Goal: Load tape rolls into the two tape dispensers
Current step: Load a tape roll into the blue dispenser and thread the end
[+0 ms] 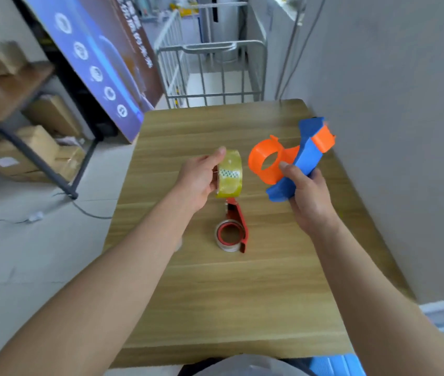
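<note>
We see left hand (199, 180) pinching yellowish tape roll (230, 173) at frame centre; right hand (306, 194) clamped around blue-orange dispenser (294, 158). Red dispenser (233, 230), loaded, lies on wooden bench (242, 294); metal cart (210, 74) behind.

Bright, even daylight, soft shadows on the pale wooden table (242, 294); edges bend wide-angle, left side smears with blur.

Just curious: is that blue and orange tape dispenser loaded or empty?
Empty. The blue and orange dispenser shows a bare orange hub; the yellowish tape roll is apart, in the left hand.
</note>
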`<state>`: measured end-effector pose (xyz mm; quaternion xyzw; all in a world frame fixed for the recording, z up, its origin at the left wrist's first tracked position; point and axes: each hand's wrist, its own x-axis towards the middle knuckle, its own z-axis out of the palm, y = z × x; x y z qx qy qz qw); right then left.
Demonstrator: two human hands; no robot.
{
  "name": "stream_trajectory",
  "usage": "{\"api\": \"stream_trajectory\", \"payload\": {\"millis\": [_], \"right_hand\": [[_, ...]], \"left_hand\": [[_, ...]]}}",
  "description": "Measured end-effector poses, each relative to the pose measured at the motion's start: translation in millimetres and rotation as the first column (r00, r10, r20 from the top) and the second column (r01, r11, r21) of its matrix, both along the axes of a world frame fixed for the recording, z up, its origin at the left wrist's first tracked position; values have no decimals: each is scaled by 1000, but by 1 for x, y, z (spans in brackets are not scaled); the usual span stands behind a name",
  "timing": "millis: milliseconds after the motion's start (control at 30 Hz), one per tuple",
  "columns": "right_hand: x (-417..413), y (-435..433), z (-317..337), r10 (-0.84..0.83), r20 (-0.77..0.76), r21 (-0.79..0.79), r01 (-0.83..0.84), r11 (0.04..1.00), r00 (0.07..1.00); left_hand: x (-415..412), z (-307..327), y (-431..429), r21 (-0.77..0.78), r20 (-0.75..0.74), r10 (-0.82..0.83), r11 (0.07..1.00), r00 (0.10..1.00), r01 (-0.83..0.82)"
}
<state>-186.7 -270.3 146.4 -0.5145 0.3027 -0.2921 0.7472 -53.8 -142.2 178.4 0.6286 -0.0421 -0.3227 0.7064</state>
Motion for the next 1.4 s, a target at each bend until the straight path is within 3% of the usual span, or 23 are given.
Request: {"api": "stream_trajectory", "payload": {"millis": [167, 367, 533, 700, 800, 933, 1267, 1400], "right_hand": [[40, 35, 3, 137, -17, -29, -137, 990, 990], [69, 56, 2, 207, -33, -68, -209, 975, 978], [83, 64, 1, 173, -124, -164, -192, 968, 977], [87, 70, -4, 160, -170, -204, -193, 960, 972], [89, 71, -7, 148, -187, -238, -191, 952, 971], [89, 67, -9, 152, -222, -267, -210, 940, 963], [84, 69, -17, 273, -311, -264, -359, 895, 910], [83, 75, -18, 355, -323, -224, -436, 872, 877]], "left_hand": [[22, 12, 39, -71, -56, 74, 994, 996, -78], [38, 17, 74, 2, 84, -16, 1000, 996, 16], [49, 14, 89, 318, 350, -155, 947, 924, 39], [52, 11, 93, 535, 375, -325, 840, 868, 84], [52, 6, 91, 625, 493, -395, 781, 775, 0], [58, 5, 89, 731, 543, -547, 681, 637, -38], [66, -11, 86, 641, 650, -521, 767, 553, -31], [66, -14, 86, 567, 694, -423, 820, 582, -80]]}}
